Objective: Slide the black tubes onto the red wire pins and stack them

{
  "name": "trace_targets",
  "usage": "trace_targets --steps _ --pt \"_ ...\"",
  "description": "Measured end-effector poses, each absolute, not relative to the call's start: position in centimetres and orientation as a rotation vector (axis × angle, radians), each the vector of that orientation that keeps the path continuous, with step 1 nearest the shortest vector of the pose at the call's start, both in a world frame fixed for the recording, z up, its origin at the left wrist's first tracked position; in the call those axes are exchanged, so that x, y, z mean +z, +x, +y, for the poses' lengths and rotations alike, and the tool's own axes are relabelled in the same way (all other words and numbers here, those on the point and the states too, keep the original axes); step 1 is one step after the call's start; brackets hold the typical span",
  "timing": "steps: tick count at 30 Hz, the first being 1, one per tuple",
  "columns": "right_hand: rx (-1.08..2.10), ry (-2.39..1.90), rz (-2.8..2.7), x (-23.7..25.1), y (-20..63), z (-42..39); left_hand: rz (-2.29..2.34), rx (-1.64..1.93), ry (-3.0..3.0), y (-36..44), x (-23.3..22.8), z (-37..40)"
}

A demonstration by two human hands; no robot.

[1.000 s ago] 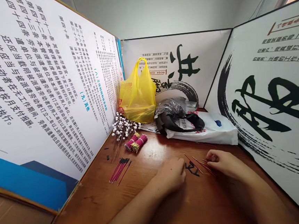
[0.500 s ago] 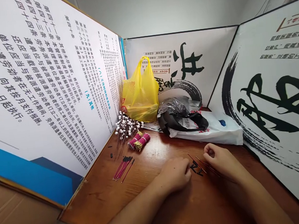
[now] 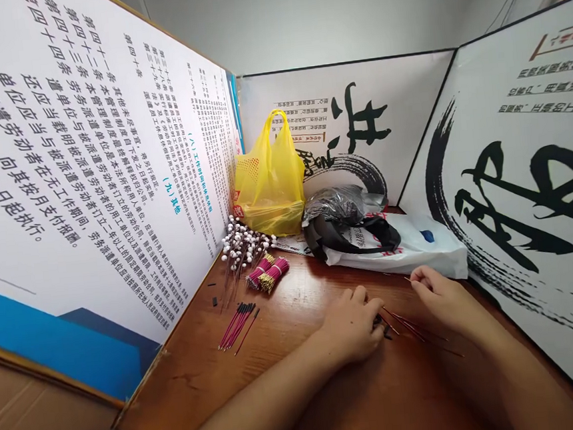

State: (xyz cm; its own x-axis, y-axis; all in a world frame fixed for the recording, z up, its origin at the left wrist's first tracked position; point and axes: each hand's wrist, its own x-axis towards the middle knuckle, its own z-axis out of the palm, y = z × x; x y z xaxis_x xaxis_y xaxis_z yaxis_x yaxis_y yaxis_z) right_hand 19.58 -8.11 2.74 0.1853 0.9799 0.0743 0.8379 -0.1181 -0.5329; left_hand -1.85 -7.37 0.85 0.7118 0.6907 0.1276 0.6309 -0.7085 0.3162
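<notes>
While the fingers [image 3: 360,295] of the left hand [image 3: 352,323] arch down over the small black pieces [image 3: 388,332], I cannot tell from my feed whether they grip one; the hand covers most of the cluster. Right hand [image 3: 441,298]: thumb and forefinger brought close together, a thin line showing near the tips. I cannot confirm that it is pinched.

Between the hands, thin reddish sticks [image 3: 407,323] lie at a slant on the wooden surface [image 3: 300,368], just beside the black pieces. One more stick [image 3: 451,351] lies nearer the right forearm.

Farther out, to the left, I note a group of black-tipped pink sticks [image 3: 236,326], roughly parallel, one slightly apart. Beyond them: two tied bundles [image 3: 267,273] of pink sticks with gold ends, side by side, next to white-budded stems [image 3: 241,242].

At the back, a yellow plastic bag [image 3: 269,196] stands upright; to its right, a crumpled dark bag [image 3: 336,204] and a black band [image 3: 315,239] lie by a white bag [image 3: 438,255].
</notes>
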Motion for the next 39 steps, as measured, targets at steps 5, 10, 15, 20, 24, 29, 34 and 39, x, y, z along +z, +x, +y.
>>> trace_targets --steps 5,10,15,20,24,29,34,39 --pt "0.425 -2.046 -1.818 2.4 19.2 -6.3 0.998 0.354 2.842 -1.0 -0.2 -6.3" --pt "0.383 -2.126 -1.782 1.4 19.6 -5.5 0.970 0.387 2.879 -0.5 -1.2 -6.0" --pt "0.494 -1.964 -1.727 0.9 19.1 -6.5 0.939 0.409 2.834 -0.2 -1.3 -5.9" --pt "0.563 -1.813 -1.735 1.4 17.4 -7.4 0.975 0.472 2.746 -0.3 -1.0 -5.9" --pt "0.546 -1.685 -1.693 2.0 15.7 -7.9 1.057 0.631 2.429 -1.2 -0.3 -5.4" --pt "0.642 -1.502 -1.588 3.9 11.9 -8.4 0.941 0.882 1.724 -3.6 0.9 -4.9" --pt "0.811 -1.362 -1.492 3.1 8.7 -8.5 0.839 0.921 1.304 -5.3 0.9 -4.8" --pt "0.753 -1.401 -1.550 0.8 9.1 -8.5 0.743 0.951 1.386 -5.3 0.6 -4.6"
